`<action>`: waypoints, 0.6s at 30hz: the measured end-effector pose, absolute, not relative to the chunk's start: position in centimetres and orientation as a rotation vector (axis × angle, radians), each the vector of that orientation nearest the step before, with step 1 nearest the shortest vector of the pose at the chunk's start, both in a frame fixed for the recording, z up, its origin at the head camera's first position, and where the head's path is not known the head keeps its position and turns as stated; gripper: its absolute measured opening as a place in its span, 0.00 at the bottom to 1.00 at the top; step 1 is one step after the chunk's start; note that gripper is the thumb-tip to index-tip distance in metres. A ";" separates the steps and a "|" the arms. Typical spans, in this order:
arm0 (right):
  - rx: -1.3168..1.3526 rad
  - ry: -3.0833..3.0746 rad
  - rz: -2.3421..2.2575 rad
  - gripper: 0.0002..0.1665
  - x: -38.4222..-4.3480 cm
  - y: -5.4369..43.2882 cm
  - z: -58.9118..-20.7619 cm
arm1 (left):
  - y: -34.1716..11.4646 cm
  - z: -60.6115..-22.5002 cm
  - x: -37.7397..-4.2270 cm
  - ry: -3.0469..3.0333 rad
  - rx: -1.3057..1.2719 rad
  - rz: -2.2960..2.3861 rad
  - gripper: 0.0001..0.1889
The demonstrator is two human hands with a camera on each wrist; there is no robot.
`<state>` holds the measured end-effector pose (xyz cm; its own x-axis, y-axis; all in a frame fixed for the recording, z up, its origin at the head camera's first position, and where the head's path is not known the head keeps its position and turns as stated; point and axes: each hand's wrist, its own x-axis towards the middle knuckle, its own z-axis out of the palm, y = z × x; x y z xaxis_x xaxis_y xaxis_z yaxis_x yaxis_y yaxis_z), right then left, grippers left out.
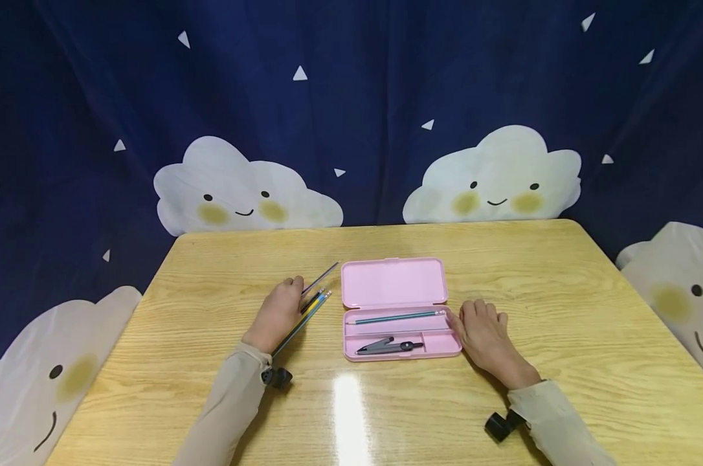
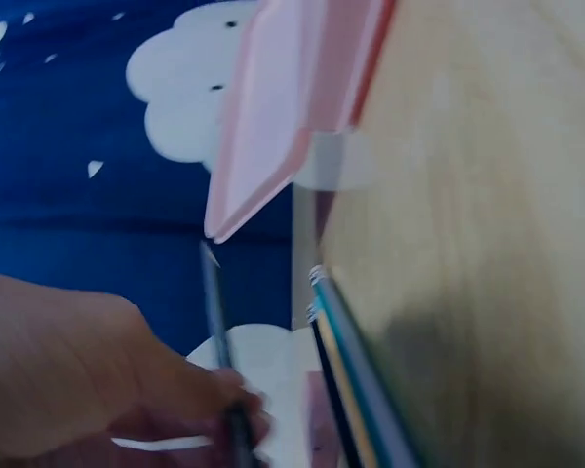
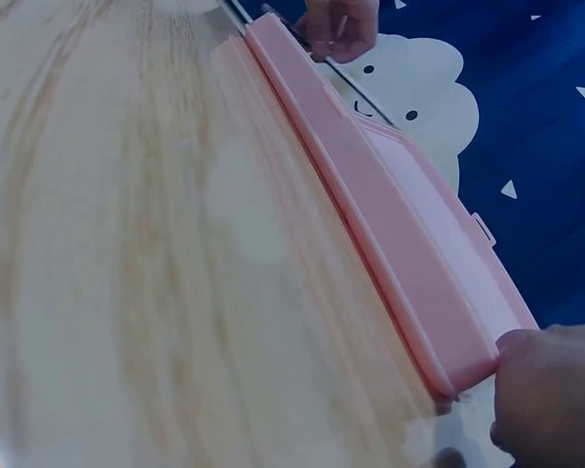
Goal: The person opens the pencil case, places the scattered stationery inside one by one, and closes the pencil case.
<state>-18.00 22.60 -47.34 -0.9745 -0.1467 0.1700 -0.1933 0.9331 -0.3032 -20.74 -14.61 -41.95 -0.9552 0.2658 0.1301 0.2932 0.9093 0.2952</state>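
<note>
My left hand (image 1: pixel 279 315) pinches a thin dark pencil (image 1: pixel 320 278) between thumb and fingers, its tip pointing toward the case. Beneath that hand lie several pencils (image 2: pixel 356 375), side by side, with yellow, blue, green and black barrels. A pink pencil case (image 1: pixel 351 351) lies with its lid (image 1: pixel 393 282) folded back. Inside are a green pencil (image 1: pixel 395 318) in the upper compartment and a grey drawing compass (image 1: pixel 389 347) in the lower one. My right hand (image 1: pixel 488 336) holds the case's right end, thumb over the rim; its other fingers are partly hidden.
All of this rests on a light wooden table (image 1: pixel 538 278). A dark blue curtain (image 1: pixel 375 97) with white clouds and triangles hangs behind and around it. A black wrist camera (image 1: pixel 278 377) sits under the left sleeve, another black camera (image 1: pixel 499 427) by the right one.
</note>
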 end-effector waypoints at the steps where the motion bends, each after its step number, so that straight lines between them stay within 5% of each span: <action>1: 0.260 -2.945 0.484 0.23 -18.0 22.6 -47.4 | -14.4 -42.0 -20.6 -2.949 -0.470 -0.468 0.14; 6: 0.260 -2.935 0.491 0.22 -18.0 22.6 -47.5 | -12.8 -42.4 -20.0 -2.763 -0.642 -0.402 0.22; 18: 0.250 -2.933 0.499 0.23 -18.1 22.6 -47.5 | -6.6 -43.4 -18.2 -2.672 -1.060 -0.239 0.17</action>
